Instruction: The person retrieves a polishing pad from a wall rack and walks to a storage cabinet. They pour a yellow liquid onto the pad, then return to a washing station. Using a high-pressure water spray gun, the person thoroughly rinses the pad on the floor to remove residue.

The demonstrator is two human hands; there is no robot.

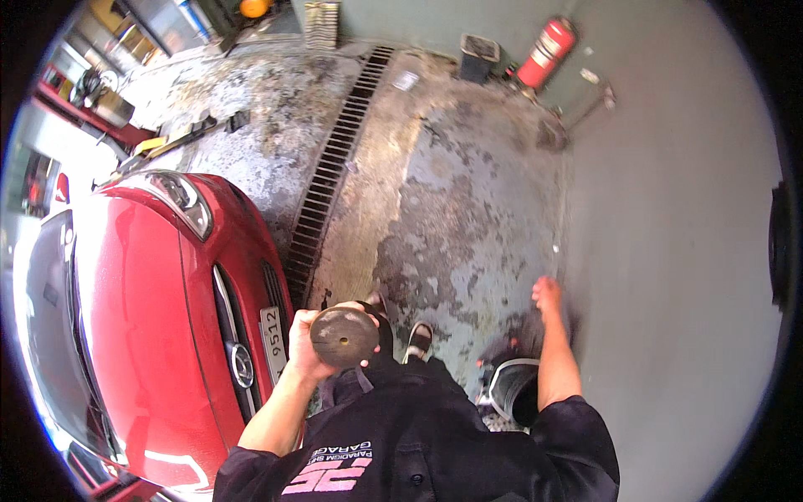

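My left hand [304,350] grips a round, flat, dark grey-brown disc [351,325] with a small hole at its centre. The fingers wrap behind the disc and a few fingertips show at its right edge. It is held in front of my body, just right of the red car's [134,309] front bumper. My right arm reaches forward beside the grey wall, and the right hand [547,296] has its fingers curled in, with nothing visible in them. Below that arm stands a dark round bin [500,385] with a pale rim, partly hidden by the forearm.
A slotted floor drain [341,151] runs along the worn, stained floor [468,209]. At the far wall stand a red fire extinguisher [547,53] and a small dark bin [479,58]. Lift arms [180,138] lie at the far left. The grey wall [669,251] bounds my right side.
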